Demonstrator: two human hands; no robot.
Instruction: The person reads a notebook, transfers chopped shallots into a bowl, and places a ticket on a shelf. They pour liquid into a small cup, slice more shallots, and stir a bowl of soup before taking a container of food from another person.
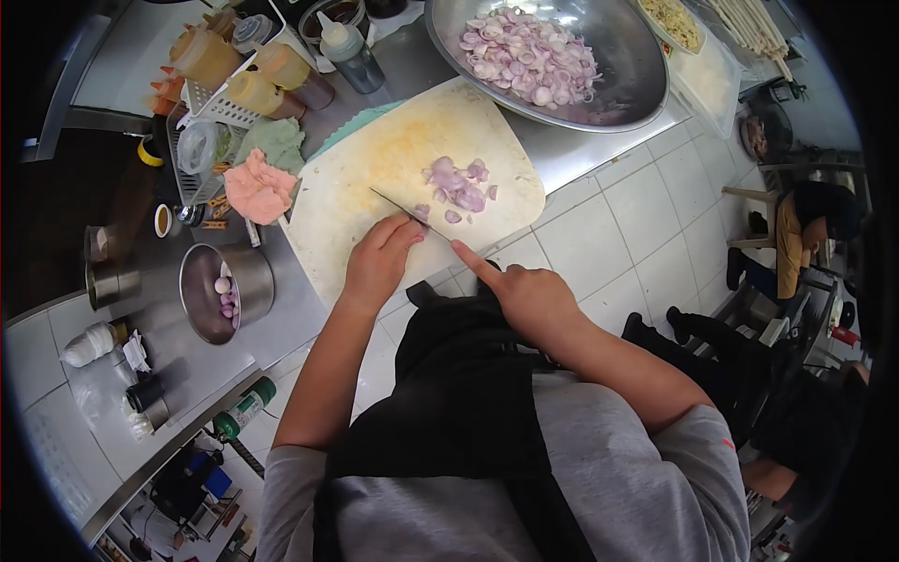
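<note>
Quickly: we curl the left hand (379, 262), fingertips tucked, its hold hidden; the right hand (529, 295) grips the knife (405, 210), shallot slices (459, 185) just beyond both hands.

Grips a knife (403, 208) in the right hand (529, 298), forefinger stretched toward the blade. Rests the left hand (375, 267) on the cutting board (375, 150), fingertips at the blade. Has sliced shallots (459, 185) heaped just beyond on the board, more in the big steel bowl (620, 86) behind, whole ones in a small bowl (201, 281) on the bench (290, 311).
</note>
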